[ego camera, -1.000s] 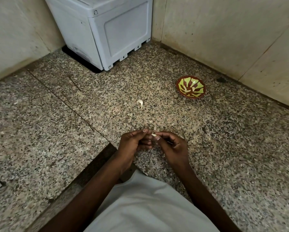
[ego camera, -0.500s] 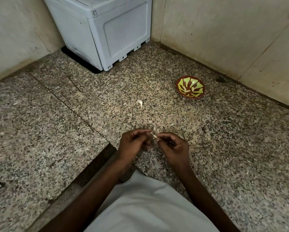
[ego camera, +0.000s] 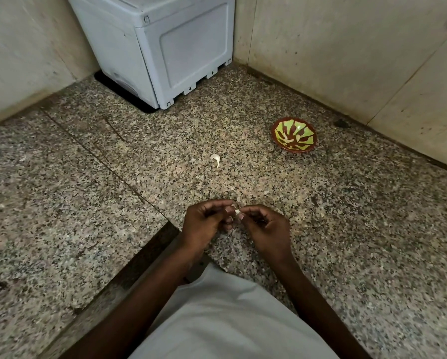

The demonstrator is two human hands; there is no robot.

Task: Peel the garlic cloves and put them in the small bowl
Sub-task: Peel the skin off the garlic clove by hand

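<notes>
2 hands' grip pinches pale garlic clove (ego camera: pixel 236 211), seemingly | round glazed bowl (ego camera: pixel 293 135) | speckled granite (ego camera: pixel 87 203)

The garlic clove (ego camera: pixel 236 211) is mostly hidden between fingertips, perhaps half-peeled.

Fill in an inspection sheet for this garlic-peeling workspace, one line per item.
Surface: speckled granite countertop, seam on the left.
Job's things: small white garlic clove pinched between both hands; another pale garlic clove lying loose; small round brown-and-green patterned bowl far right, contents unclear.
Clutter: thin skin flakes near the hands.
Hands: left hand and right hand curled on the clove.
Cables: nothing seen.
Surroundings: grey plastic box-shaped appliance in the corner; beige tiled walls.
</notes>
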